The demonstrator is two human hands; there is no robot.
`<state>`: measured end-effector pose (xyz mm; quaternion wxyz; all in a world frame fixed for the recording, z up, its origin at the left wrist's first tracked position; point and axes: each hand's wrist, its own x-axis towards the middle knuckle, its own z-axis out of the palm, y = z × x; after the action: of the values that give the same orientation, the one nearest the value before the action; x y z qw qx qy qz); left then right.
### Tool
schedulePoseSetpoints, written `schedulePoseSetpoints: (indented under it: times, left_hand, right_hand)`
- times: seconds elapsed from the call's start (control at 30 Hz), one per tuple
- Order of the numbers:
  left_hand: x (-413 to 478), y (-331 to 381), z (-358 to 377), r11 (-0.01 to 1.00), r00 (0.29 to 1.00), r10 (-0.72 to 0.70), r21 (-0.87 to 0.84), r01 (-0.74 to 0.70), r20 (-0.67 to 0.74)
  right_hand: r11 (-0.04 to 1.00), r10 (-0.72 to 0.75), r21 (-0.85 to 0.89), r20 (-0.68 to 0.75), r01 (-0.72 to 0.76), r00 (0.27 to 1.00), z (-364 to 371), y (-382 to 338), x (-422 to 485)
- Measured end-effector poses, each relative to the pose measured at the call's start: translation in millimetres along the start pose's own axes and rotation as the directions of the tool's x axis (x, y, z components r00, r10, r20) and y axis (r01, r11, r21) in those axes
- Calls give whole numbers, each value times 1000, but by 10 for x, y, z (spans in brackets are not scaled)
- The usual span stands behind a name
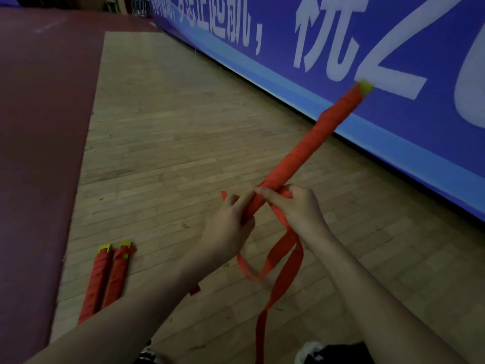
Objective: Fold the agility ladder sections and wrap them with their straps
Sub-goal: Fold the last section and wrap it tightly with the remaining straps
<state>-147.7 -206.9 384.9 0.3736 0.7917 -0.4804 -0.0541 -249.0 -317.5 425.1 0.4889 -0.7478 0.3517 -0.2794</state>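
A folded agility ladder bundle [307,148], wound in orange strap with yellow rung ends at its far tip, slants up to the right above the floor. My left hand [228,227] grips its near end. My right hand [296,206] pinches the orange strap [278,261] against the bundle just beside the left hand. Loose loops of that strap hang below both hands and trail down toward my knees. Two wrapped bundles [107,277] lie side by side on the floor at the lower left.
Wooden floor [168,143] stretches ahead, bordered by a dark red mat [39,127] on the left. A blue banner wall [341,48] with white lettering runs along the right. My shoes [309,350] show at the bottom edge.
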Motion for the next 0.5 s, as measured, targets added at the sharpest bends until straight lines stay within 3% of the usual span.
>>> schedulePoseSetpoints:
  times: [0.07, 0.17, 0.3, 0.4, 0.5]
  left_hand:
    - [-33, 2, 38, 980, 997, 59, 193, -48, -52]
    - [-42, -56, 47, 963, 983, 175, 215, -161, -46]
    - [40, -59, -29, 978, 998, 48, -204, -38, 40]
    - [95, 29, -211, 799, 980, -72, -577, 168, 186]
    - [50, 75, -334, 605, 916, -69, -713, 354, 396]
  right_hand:
    - [1000, 13, 23, -17, -13, 1000, 12, 9, -16]
    - [991, 49, 127, -34, -44, 998, 11, 44, -31]
    - [964, 61, 256, 40, -69, 997, -25, 25, -35]
    - [932, 29, 357, 111, -67, 993, -74, -63, -64]
    - [881, -2, 464, 196, -91, 981, -73, -162, -132]
